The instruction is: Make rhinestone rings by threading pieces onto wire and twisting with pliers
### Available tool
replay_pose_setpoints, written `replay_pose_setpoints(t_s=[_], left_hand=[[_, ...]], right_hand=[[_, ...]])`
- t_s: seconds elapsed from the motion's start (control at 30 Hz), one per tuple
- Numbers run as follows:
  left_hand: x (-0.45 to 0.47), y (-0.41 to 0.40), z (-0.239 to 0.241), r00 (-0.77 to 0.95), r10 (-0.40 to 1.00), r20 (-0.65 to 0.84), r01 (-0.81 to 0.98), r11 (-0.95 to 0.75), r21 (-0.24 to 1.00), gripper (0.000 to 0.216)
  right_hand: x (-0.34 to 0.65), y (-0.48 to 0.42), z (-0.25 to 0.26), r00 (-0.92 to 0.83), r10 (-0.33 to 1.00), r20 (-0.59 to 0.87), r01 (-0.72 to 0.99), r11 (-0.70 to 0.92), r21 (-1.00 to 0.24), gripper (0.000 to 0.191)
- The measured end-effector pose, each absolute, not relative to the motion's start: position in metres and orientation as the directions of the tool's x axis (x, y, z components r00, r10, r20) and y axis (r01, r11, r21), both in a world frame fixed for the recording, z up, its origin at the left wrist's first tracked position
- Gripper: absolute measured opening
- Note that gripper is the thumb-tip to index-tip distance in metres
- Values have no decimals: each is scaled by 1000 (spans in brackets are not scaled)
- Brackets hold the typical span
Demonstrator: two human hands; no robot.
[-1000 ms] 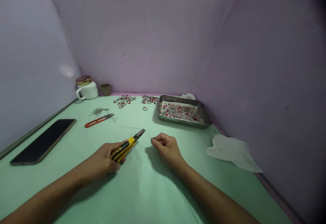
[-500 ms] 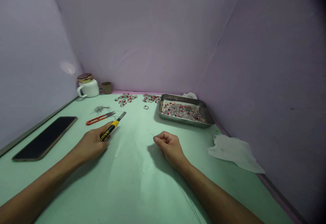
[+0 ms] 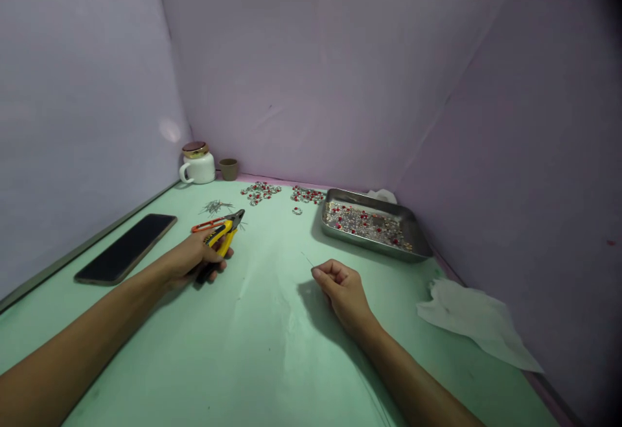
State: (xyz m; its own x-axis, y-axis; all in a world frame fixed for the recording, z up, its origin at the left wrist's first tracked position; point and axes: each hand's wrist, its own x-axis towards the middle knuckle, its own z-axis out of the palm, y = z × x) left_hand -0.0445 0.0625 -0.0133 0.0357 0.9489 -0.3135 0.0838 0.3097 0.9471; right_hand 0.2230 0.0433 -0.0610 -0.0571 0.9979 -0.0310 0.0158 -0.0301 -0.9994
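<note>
Clock reference: we read from mid-table, 12 o'clock toward the back wall.
Left hand: at 10 o'clock, we keep the left hand [image 3: 194, 260] curled around the handles of the pliers [image 3: 224, 239].
Pliers: yellow and black; handles spread, nose toward 1 o'clock, beside the snips.
Right hand: at 3 o'clock, we pinch a thin wire [image 3: 307, 258] between thumb and fingers of the right hand [image 3: 346, 292].
Wire: a short end projects from our right fingertips toward 11 o'clock, well apart from the pliers.
Snips: orange-handled snips [image 3: 208, 225] lie at 10 o'clock, partly covered by our left hand and the pliers.
Clippings: wire clippings [image 3: 216, 207] lie heaped just beyond the snips.
Beaded rings: we see two clusters of red-and-clear beaded rings [image 3: 261, 192] near 12 o'clock, one single ring [image 3: 297, 210] just in front of the right-hand cluster.
Metal tray: at 2 o'clock, the metal tray [image 3: 369, 245] contains loose beads [image 3: 364, 223].
Smartphone: the smartphone [image 3: 127, 249] lies between 9 and 10 o'clock, dark face up.
Vessels: at 11 o'clock, a white lidded mug [image 3: 200, 169] stands beside a brown cup [image 3: 228, 169].
Tissue: crumpled white tissue [image 3: 476, 320] lies at 3 o'clock.
</note>
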Motion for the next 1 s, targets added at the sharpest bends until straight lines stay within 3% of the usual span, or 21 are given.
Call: replay_pose_setpoints(t_s=[0.47,0.57,0.7,1.0], left_hand=[[-56,64,-12,125,932,-341,-55,350,935,60],[-55,62,-9,128,929,-346,-79,357,931,51],[-50,58,-4,188,919,-346,-149,375,915,37],[-26,41,-2,366,853,-372,-166,453,876,33]], right_hand=[[222,42,-58,-53,998,-36,17,-35,-999,26],[222,42,-58,-58,997,-41,22,-40,-999,26],[222,42,-58,-56,998,-35,34,-33,-999,24],[222,42,-57,-63,997,-45,30,-43,-999,23]])
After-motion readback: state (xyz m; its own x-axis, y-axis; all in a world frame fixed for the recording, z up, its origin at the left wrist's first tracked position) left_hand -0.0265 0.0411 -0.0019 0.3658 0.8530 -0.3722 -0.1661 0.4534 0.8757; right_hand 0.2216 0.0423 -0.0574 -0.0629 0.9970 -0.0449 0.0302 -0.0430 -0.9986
